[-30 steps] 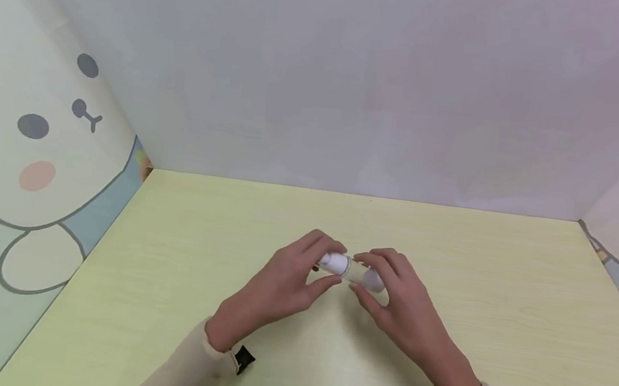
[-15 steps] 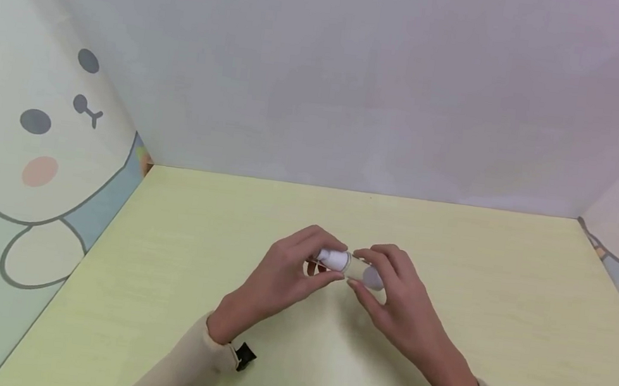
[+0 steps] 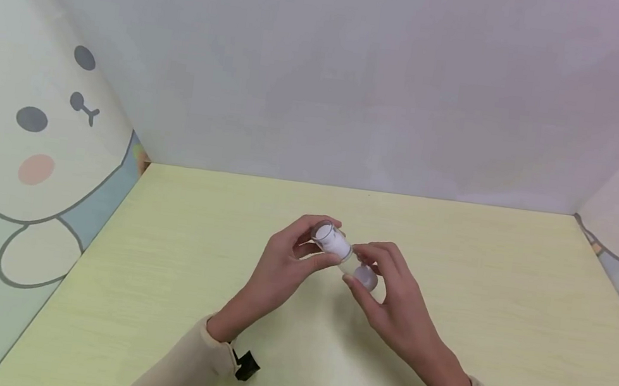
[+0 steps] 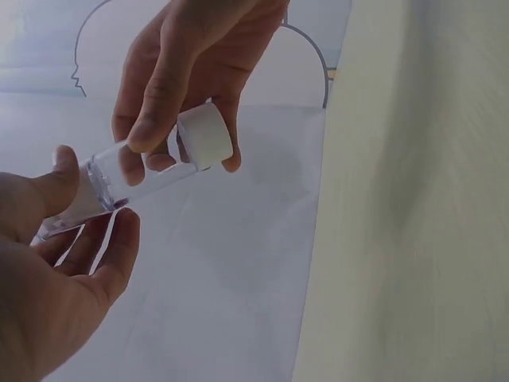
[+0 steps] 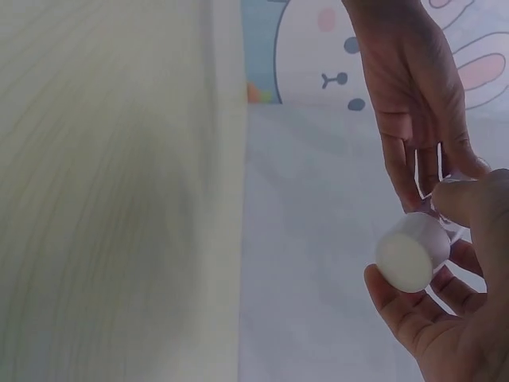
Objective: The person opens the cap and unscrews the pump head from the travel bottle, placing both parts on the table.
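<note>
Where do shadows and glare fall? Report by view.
Head view: soft shadow beside the right hand on the table, pale sheen nearby; left wrist view: dark shadow band on the table; right wrist view: broad, soft shadow there too.

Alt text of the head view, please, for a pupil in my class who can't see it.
A person's left hand and right hand hold a small clear and white container, tilted, over a pale table. The left hand grips its upper-left end, the right hand its lower-right end. A cartoon animal shows at left.
</note>
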